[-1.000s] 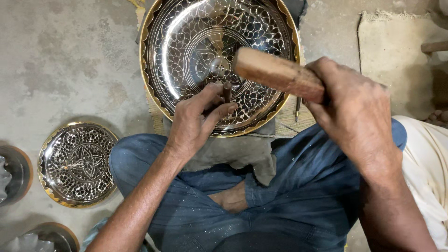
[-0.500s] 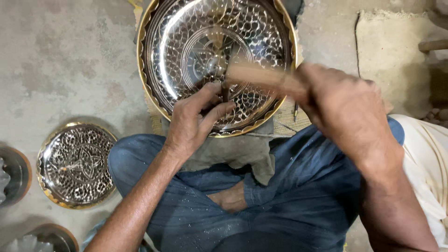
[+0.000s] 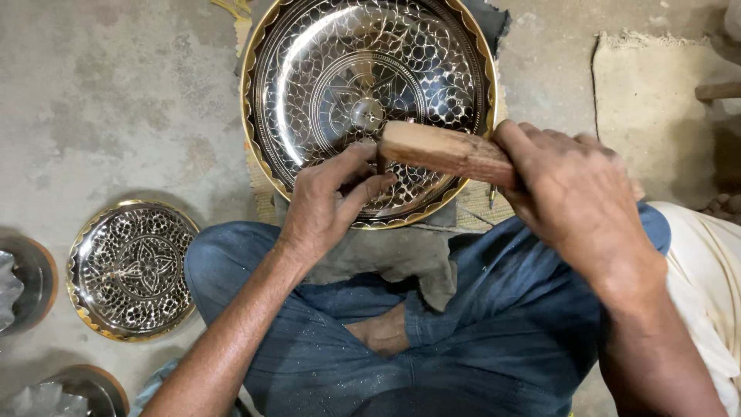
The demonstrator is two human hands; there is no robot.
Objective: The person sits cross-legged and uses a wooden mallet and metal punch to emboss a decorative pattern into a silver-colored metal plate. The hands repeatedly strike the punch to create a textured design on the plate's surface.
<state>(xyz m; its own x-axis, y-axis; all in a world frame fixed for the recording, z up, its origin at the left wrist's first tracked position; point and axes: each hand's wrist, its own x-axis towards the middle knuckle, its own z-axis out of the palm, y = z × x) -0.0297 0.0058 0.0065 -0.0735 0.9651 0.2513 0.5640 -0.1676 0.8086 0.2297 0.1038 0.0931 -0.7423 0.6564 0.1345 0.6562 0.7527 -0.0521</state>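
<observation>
From the head camera, looking straight down, the person sits cross-legged on the concrete floor (image 3: 116, 116) in blue trousers, and a big round engraved tray (image 3: 324, 85) with a golden scalloped rim lies in front of the knees, on a grey cloth (image 3: 386, 259) and a woven mat.

The left hand (image 3: 328, 201) rests on the near part of the tray. Its fingers (image 3: 370, 185) are closed together around a thin dark punch (image 3: 380, 158). Only a short piece of the punch shows above the fingers, so its tip is hidden; it seems to stand nearly upright on the metal.

The right hand (image 3: 575, 189) is clamped on a wooden mallet (image 3: 444, 150). The long axis of the mallet runs almost level, from the right hand toward the left, slightly up in the picture. Its blunt free end is just above the top of the punch, touching it or very close; the picture does not show which. So the punch lies directly to the left of the right hand, at the far end of the wood, and the left hand is the nearer one to it.

A small pointed tool (image 3: 492, 197) lies on the mat just beside the tray rim, under the mallet.

On the floor to the left, well apart from the hands, a smaller engraved plate (image 3: 131, 270) lies flat. More round metal pieces (image 3: 31, 278) show partly at the left edge. At the right edge a pale cloth (image 3: 710, 262) lies next to the person's knee.
</observation>
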